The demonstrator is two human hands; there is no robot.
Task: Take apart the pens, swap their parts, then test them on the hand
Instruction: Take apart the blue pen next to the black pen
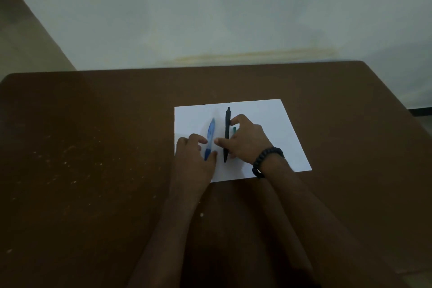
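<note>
A blue pen and a black pen lie side by side on a white sheet of paper, both pointing away from me. My left hand pinches the lower part of the blue pen between thumb and fingers. Over the black pen rests my right hand, its thumb on the barrel's left side and a fingertip touching it higher up. A small green piece peeks out under the right hand's fingers; what it is stays unclear.
The paper lies on a brown table with pale specks on its left half. A pale wall rises behind the table's far edge. A dark beaded bracelet circles my right wrist.
</note>
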